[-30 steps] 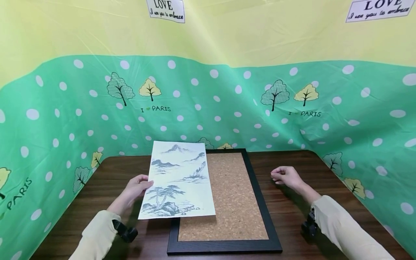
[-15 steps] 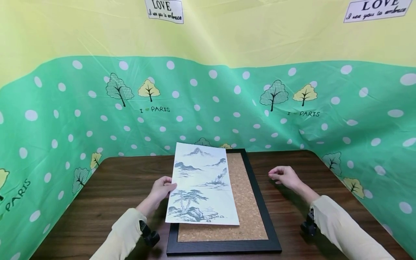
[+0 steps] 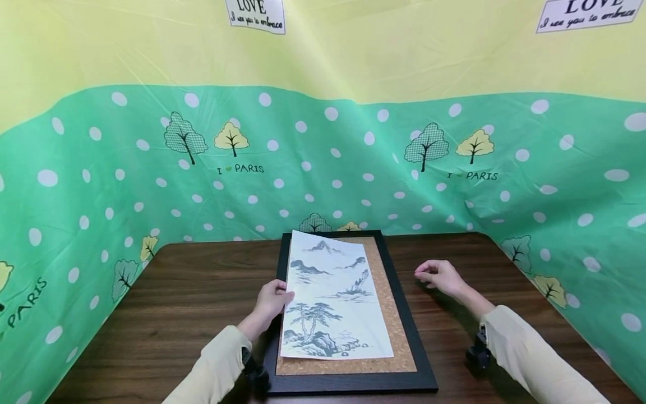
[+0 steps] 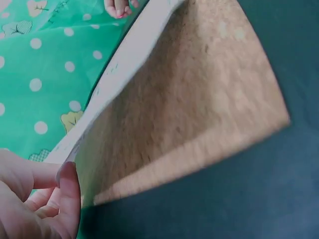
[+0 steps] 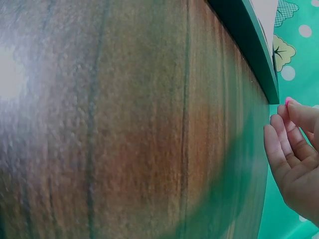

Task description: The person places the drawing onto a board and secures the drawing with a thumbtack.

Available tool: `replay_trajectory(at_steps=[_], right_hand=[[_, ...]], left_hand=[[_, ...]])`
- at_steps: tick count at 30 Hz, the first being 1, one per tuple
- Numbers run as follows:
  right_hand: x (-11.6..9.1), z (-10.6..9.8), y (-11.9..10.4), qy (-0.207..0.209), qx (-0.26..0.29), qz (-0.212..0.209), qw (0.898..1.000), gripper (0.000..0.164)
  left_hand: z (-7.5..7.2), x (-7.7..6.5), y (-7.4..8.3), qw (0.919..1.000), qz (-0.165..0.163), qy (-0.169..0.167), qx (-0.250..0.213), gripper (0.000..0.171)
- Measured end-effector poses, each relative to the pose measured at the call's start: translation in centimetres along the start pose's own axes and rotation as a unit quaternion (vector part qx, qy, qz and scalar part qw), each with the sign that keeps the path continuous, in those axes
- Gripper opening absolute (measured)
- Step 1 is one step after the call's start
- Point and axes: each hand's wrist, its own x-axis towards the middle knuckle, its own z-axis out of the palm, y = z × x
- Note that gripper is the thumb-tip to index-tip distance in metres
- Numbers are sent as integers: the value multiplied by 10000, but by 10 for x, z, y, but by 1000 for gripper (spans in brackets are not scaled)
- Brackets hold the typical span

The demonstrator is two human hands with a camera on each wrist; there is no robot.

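A white sheet of paper (image 3: 333,292) printed with a grey ink landscape lies slanted over a black-framed cork board (image 3: 353,384). My left hand (image 3: 270,303) pinches the sheet's left edge between thumb and fingers. In the left wrist view, the paper (image 4: 117,79) stands lifted off the cork (image 4: 199,89) along this side, with a shadow beneath. To the right of the board, my right hand (image 3: 442,278) hovers above the table with thumb and forefinger together. A small pink thing (image 5: 288,101) shows at these fingertips, mostly hidden by them.
The dark wooden table (image 3: 192,303) carries the board near its middle. A green and yellow patterned cloth (image 3: 323,140) hangs behind and at both sides. Dark wrist cameras sit at both cuffs.
My left hand has carried the paper rightward and lower, from partly beyond the board's left side to over the cork. The right hand has stayed almost still.
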Motion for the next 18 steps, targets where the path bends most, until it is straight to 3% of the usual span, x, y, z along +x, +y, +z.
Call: replay_trajectory(at_steps=[10, 18], right_hand=[[-1, 2, 0, 12, 9, -3, 10000, 16], [-2, 0, 9, 27, 34, 38, 10000, 15]], left_hand=[[13, 0, 5, 9960, 150, 45, 882, 13], [15, 0, 3, 9866, 492, 221, 1543, 16]])
